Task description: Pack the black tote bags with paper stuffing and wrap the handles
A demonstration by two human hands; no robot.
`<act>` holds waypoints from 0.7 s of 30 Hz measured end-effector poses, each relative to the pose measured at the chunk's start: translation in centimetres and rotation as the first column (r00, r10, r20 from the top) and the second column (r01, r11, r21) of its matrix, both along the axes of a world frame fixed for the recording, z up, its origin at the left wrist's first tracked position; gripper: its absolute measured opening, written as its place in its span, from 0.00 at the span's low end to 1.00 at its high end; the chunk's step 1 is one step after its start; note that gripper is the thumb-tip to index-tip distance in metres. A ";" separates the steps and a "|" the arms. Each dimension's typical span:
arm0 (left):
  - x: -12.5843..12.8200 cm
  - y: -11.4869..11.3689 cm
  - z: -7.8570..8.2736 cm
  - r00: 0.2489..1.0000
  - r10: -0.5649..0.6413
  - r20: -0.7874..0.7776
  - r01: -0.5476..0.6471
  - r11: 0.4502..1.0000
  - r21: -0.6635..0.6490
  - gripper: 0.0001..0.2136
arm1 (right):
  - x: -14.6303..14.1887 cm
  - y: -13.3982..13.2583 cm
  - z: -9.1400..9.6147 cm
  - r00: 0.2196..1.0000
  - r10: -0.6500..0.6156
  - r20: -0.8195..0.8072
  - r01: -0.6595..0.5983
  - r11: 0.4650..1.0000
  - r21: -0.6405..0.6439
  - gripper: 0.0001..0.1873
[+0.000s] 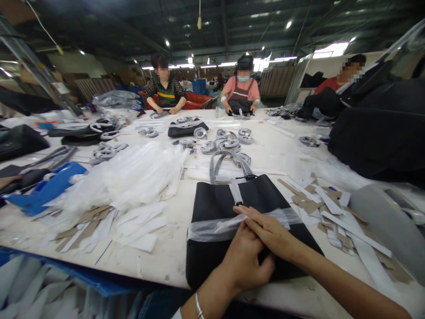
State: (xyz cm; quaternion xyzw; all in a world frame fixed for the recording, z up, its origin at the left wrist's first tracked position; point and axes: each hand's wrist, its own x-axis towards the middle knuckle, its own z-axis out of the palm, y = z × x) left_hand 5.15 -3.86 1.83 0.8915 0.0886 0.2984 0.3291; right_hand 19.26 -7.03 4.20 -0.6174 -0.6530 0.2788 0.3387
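Observation:
A black handbag (212, 261) lies on the table in front of me. A band of translucent white film (206, 230) runs across its front, and its handles (215, 164) are wrapped in similar film. My left hand (244, 257), with a silver bracelet at the wrist, rests over the film with its fingers curled in. Whatever those fingers hold is hidden. My right hand (268, 230) lies partly over the left, fingers stretched out together, tips near the bag's small buckle (238, 204).
Clear plastic bags (133, 177) are heaped at left, beside a blue tape dispenser (49, 186). Paper and card strips (332, 212) lie right. Coiled wrapped straps (227, 142) sit beyond the bag. A dark bag pile (375, 141) stands far right. Two people (166, 91) work across the table, another at right.

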 end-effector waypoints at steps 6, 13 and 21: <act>-0.6 -0.8 -0.9 0.994 0.025 -0.102 -0.010 0.990 0.141 0.23 | -0.3 -0.3 -1.9 0.999 -0.051 0.000 0.051 0.991 0.121 0.22; -1.1 -0.5 -1.7 0.966 0.056 -0.253 0.029 0.947 0.320 0.22 | -0.9 -1.2 -1.5 0.989 -0.001 0.145 -0.039 0.961 0.274 0.25; 0.7 -1.1 -4.1 0.917 0.106 -0.385 0.085 0.891 0.447 0.15 | -2.8 -2.5 0.3 0.802 -0.190 0.566 -0.045 0.926 0.375 0.30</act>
